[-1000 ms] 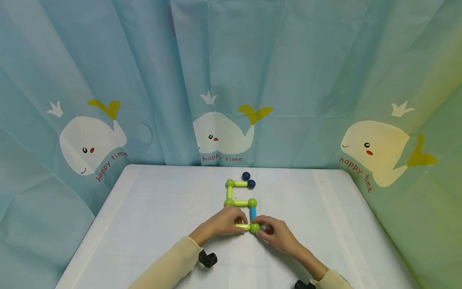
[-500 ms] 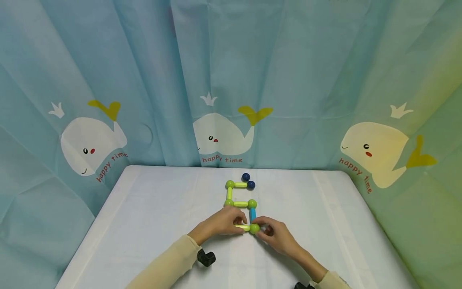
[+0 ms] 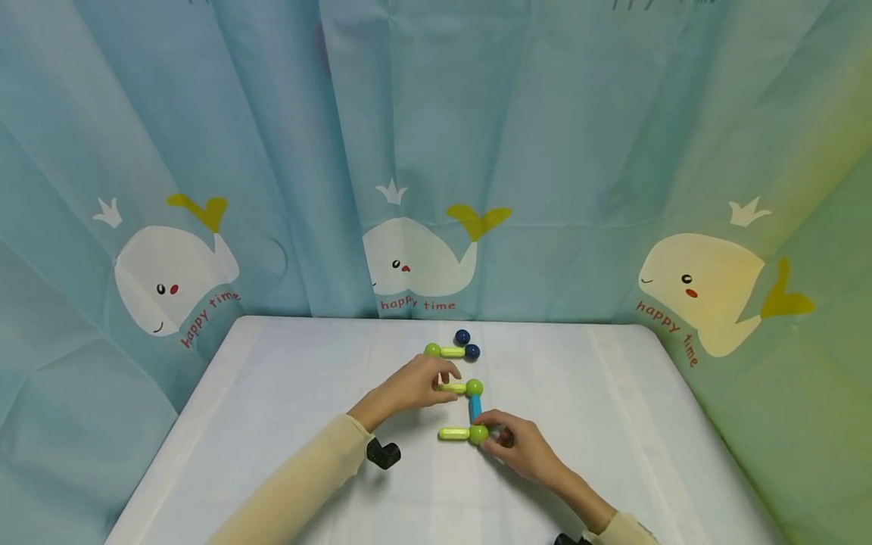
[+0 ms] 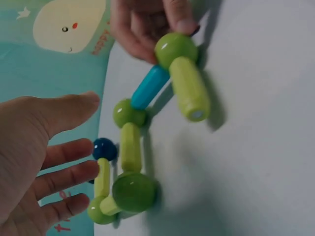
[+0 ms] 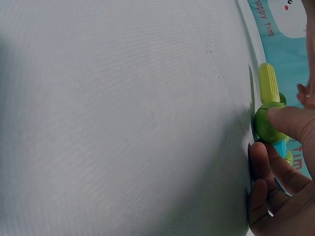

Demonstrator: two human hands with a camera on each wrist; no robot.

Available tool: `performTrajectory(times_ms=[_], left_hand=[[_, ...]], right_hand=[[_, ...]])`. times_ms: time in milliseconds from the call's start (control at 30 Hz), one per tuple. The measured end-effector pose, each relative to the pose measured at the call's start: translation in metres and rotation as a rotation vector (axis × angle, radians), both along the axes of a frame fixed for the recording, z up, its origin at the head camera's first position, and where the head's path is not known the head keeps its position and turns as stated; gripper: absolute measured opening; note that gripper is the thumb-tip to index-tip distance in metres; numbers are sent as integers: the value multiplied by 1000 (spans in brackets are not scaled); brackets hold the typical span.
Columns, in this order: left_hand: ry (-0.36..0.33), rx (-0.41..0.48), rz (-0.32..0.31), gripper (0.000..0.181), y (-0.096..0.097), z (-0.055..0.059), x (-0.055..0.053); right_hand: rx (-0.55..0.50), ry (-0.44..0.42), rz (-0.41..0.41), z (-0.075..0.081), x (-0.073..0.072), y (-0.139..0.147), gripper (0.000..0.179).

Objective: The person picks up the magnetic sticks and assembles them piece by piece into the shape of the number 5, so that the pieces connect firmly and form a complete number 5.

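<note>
A chain of toy balls and rods lies on the table. My right hand [image 3: 524, 446] pinches the nearest green ball [image 3: 478, 434] between thumb and fingers. From that ball a yellow-green rod [image 3: 453, 434] points left with its far end free, and a blue rod [image 3: 475, 409] runs back to another green ball [image 3: 474, 387]. Over the chain's left side hovers my left hand [image 3: 412, 382], fingers spread and holding nothing in the left wrist view. It hides the left corner ball in the head view; the left wrist view shows that green ball [image 4: 134, 191].
At the chain's back end is a dark blue ball [image 3: 472, 352], with a second dark blue ball [image 3: 462, 337] just behind it. The white table [image 3: 286, 393] ends at a blue curtain [image 3: 559, 265] printed with whales.
My left hand has let go of the near yellow-green rod and moved back and slightly left, uncovering the rod. My right hand stays at the nearest green ball.
</note>
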State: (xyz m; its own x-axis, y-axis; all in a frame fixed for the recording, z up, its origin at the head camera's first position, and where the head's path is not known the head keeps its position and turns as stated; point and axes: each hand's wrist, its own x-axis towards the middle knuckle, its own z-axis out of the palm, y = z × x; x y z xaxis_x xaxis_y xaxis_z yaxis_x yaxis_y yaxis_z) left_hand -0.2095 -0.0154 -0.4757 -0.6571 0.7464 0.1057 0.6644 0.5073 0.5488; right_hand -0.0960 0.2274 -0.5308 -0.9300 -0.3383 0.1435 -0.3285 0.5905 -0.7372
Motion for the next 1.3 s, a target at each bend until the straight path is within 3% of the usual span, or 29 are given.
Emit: performTrajectory(times_ms=[333, 600, 800, 1000, 1300], left_hand=[[48, 46, 91, 39, 10, 8, -33], [43, 32, 180, 42, 23, 1, -59], [27, 25, 212, 42, 32, -7, -75], [-11, 15, 225, 42, 40, -15, -86], [-37, -30, 242, 40, 52, -26, -91]], right_hand=[[-12, 11, 6, 1, 1, -1, 31], [-7, -13, 5, -1, 1, 0, 31], [-4, -29, -4, 0, 1, 0, 31], [-2, -26, -7, 2, 3, 1, 31], [-4, -43, -18, 1, 3, 1, 30]])
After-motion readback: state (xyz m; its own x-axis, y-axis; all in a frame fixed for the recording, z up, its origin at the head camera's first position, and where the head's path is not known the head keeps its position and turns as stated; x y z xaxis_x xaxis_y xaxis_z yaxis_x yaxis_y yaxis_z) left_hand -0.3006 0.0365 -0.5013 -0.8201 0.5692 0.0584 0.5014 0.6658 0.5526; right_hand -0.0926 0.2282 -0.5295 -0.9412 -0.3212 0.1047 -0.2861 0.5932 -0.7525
